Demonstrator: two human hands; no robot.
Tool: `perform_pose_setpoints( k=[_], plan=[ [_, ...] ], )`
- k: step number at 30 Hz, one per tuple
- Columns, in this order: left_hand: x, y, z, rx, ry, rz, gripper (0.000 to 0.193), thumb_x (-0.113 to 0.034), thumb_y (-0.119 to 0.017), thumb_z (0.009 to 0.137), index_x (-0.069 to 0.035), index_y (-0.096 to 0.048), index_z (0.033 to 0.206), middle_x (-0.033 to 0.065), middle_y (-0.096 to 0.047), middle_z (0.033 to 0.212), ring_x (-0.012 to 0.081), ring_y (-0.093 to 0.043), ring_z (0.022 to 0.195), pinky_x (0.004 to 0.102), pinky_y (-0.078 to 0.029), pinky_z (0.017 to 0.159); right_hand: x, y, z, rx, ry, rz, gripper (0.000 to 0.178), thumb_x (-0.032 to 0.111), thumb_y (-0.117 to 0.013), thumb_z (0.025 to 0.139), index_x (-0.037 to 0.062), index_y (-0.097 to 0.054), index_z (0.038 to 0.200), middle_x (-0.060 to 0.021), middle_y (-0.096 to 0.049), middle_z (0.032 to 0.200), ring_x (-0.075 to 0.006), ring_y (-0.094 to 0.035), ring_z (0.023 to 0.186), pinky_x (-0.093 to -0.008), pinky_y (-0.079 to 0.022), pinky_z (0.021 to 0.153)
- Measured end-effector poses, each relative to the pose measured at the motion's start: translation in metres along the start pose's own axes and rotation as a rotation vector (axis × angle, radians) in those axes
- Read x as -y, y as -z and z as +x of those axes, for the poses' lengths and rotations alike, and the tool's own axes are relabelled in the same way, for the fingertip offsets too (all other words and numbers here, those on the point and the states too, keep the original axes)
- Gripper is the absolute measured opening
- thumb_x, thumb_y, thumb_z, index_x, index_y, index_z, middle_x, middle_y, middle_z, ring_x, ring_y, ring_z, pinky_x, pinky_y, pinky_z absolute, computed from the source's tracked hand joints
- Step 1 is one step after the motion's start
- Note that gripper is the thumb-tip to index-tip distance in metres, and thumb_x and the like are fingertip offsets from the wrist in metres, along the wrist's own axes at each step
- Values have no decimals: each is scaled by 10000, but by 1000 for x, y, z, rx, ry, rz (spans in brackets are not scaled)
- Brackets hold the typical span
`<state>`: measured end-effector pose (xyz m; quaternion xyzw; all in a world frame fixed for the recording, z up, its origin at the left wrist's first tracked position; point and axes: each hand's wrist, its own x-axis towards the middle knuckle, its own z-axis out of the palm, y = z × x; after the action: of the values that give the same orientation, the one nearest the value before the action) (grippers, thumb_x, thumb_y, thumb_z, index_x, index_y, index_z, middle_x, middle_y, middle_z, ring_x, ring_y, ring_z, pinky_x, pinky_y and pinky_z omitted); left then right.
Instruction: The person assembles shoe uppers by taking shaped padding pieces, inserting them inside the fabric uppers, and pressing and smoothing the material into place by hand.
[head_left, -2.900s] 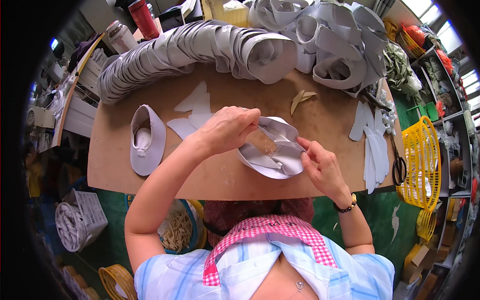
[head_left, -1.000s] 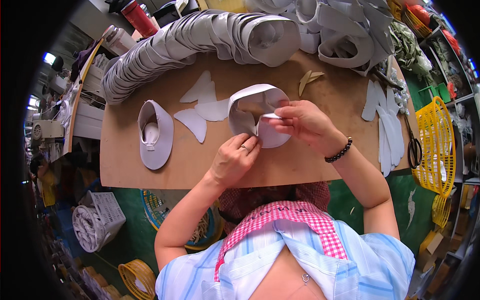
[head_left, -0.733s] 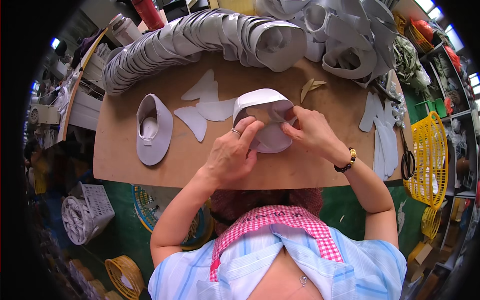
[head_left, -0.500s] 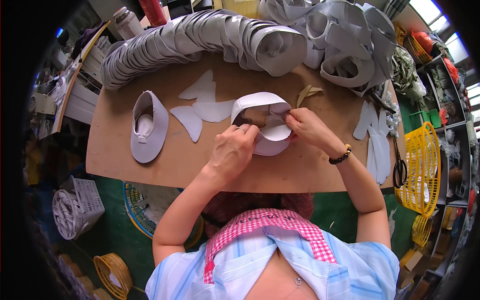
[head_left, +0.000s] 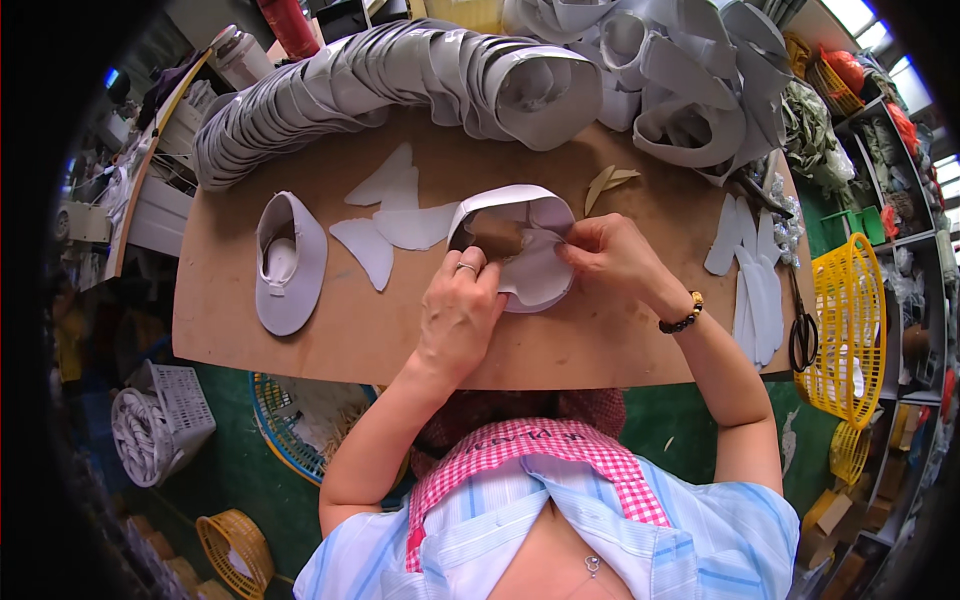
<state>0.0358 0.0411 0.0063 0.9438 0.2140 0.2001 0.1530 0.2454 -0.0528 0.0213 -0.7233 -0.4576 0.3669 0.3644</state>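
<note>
A pale grey-white shoe upper [head_left: 540,278] rests on the table in front of me, its opening facing up, with the tabletop showing through it. At its left edge, my left hand [head_left: 457,308] is closed, fingers pinching the rim. The right-hand rim is gripped between the thumb and fingers of my right hand [head_left: 612,255]. Left of my hands lies another pale shoe upper [head_left: 290,308], toe toward me. Several flat, pale cut pieces [head_left: 418,227] lie between the two uppers, just beyond my left hand.
A long row of nested shoe uppers [head_left: 420,75] curves along the table's [head_left: 300,355] far side, beside a heap of loose uppers [head_left: 690,75]. Tan strips [head_left: 605,187], white insole-shaped pieces [head_left: 757,305] and black-handled scissors [head_left: 803,342] lie to the right. A yellow basket [head_left: 850,330] stands beyond the right edge.
The upper's near part has spread open, showing more of its pale inner face. My left hand has shifted slightly left and toward me, while my right hand keeps its grip.
</note>
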Motion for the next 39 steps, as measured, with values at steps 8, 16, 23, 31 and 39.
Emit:
perform_pose_setpoints(
  k=[8,16,23,31,39],
  plan=[
    [4,-14,-4,-256,-131,8,288,-58,-709,734,-22,-672,1018,100,-629,952,257,-559,854,357,-490,746,-4,-2,-7,-55,133,-146,178,150,-631,856,-18,-670,902,-141,-661,705,-219,-631,607,-322,-487,588],
    [-7,-4,6,-85,-86,-22,345,-60,-720,699,-51,-662,1039,80,-658,933,267,-562,862,371,-481,777,-1,-16,0,-292,681,-850,93,47,-649,817,10,-579,866,-106,-647,743,-291,-640,672,-347,-530,604],
    [-11,-3,7,-38,-114,120,296,-59,-707,666,-30,-647,955,97,-644,881,268,-569,872,369,-475,793,-2,26,13,293,211,84,155,2,-675,799,-11,-529,747,-19,-594,776,-37,-525,737,-231,-465,647],
    [-9,-7,2,-62,-128,91,386,-48,-736,639,-31,-664,1018,92,-657,887,273,-574,874,375,-473,816,9,-2,1,4,147,-461,219,184,-730,814,9,-624,735,2,-615,704,-49,-537,670,-232,-429,588],
    [-4,-13,0,-189,-296,230,305,-67,-625,676,-15,-702,966,72,-638,840,213,-558,780,332,-458,701,9,17,14,203,29,-373,324,244,-753,750,-42,-611,694,-115,-518,565,-160,-506,541,-329,-394,527]
  ],
)
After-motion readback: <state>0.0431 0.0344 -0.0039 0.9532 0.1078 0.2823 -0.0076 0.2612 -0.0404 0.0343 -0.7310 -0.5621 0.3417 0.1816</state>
